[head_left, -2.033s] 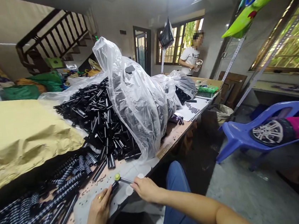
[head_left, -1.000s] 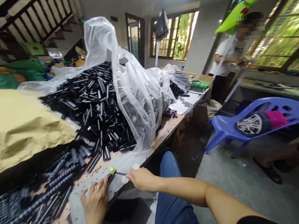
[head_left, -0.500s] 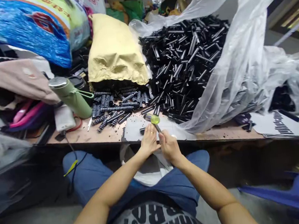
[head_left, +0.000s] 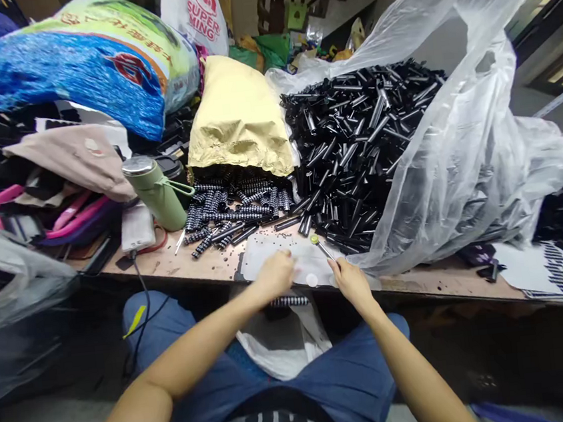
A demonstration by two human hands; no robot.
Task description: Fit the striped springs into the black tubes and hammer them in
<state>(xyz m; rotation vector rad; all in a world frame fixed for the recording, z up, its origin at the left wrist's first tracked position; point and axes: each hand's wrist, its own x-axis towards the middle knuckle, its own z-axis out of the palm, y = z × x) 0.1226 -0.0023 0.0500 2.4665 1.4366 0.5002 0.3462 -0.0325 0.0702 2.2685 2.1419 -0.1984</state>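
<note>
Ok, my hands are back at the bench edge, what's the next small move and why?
Probably reach the left hand forward for one of the loose black tubes just beyond the white sheet. That hand looks empty, while the right hand holds the yellow-tipped tool at the ready, with no tube at its tip.

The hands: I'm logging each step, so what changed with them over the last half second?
The hands came apart. The left hand dropped to the white sheet at the table edge, and a striped tube now shows just below it. The right hand moved right, holding the thin tool with the yellow-green knob, now lowered onto the table. The black tube pile, gold bag and green flask stayed put.
</note>
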